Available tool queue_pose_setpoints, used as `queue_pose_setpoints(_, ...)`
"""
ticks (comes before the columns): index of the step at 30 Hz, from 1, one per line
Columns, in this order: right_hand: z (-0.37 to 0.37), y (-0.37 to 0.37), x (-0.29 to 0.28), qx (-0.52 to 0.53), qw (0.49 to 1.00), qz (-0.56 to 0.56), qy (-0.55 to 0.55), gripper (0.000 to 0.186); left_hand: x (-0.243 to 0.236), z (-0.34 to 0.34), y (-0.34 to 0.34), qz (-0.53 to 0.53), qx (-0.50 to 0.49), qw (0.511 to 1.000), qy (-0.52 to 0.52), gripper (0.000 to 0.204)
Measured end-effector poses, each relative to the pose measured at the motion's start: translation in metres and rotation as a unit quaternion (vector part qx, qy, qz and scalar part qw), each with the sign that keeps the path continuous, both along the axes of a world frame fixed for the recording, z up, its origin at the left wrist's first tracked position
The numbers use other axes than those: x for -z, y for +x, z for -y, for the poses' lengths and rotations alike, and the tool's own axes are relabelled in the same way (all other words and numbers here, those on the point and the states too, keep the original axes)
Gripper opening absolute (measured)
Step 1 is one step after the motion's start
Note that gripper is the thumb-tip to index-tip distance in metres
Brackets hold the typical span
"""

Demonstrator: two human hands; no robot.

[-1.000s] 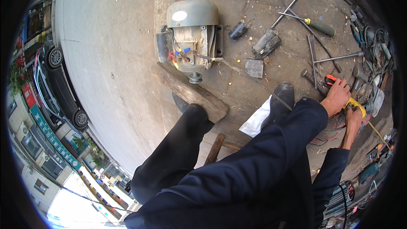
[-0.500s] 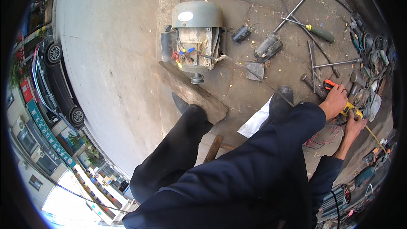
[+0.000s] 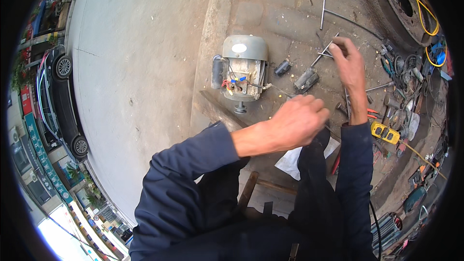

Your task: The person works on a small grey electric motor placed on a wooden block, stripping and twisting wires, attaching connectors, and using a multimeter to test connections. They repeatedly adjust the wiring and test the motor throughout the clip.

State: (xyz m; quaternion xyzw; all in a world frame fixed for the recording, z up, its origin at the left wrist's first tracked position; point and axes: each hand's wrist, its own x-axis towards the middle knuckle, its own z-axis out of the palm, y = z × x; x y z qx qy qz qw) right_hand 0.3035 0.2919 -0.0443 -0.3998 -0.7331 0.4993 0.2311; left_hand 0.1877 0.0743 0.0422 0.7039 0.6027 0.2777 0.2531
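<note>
My left hand (image 3: 295, 121) is curled closed above my knee, right of the electric motor's shaft. Its palm and fingertips are turned away, so anything inside is hidden. My right hand (image 3: 348, 65) reaches out over the tools, thumb and bent fingers slightly apart. A thin metal shaft beside its thumb crosses a T-handled wrench (image 3: 316, 60); the hand covers the rest. On the ground, the grey electric motor (image 3: 245, 48) has its wiring exposed, with coloured connectors. Nearest to it are two dark cylinders (image 3: 282, 67) (image 3: 306, 81). A yellow meter (image 3: 385, 133) lies right of my right forearm.
A wooden block (image 3: 220, 111) lies before the motor. Orange-handled pliers (image 3: 372, 113), cables and tools crowd the right side. A rusty wheel rim (image 3: 391, 24) with a yellow hose stands at the upper right. White sheet (image 3: 290, 164) lies by my leg. A parked car (image 3: 65, 104) is far left.
Both hands have left the yellow meter, which now lies on the ground. My left hand has moved left, curled; my right hand has moved up and left over the tools. The view has shifted.
</note>
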Motion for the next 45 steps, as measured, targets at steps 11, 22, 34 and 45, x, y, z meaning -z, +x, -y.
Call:
queue_pose_setpoints(11, 0.093, -0.192, 0.016, -0.271, 0.932, 0.205, 0.124, 0.074, 0.056, 0.179, -0.090, -0.154, -0.428, 0.857, -0.243, 0.068)
queue_pose_setpoints(22, 0.116, -0.151, 0.019, -0.132, 0.950, 0.262, 0.106, 0.083, 0.097, 0.151, -0.113, -0.143, -0.430, 0.879, -0.147, 0.105)
queue_pose_setpoints(34, 0.156, -0.098, 0.005, -0.052, 0.944, 0.326, 0.015, 0.085, 0.097, 0.136, -0.230, -0.139, -0.208, 0.962, -0.108, 0.104)
queue_pose_setpoints(45, 0.155, -0.098, 0.014, -0.063, 0.952, 0.298, 0.005, 0.081, 0.133, 0.250, -0.098, 0.096, -0.691, 0.680, -0.226, 0.093)
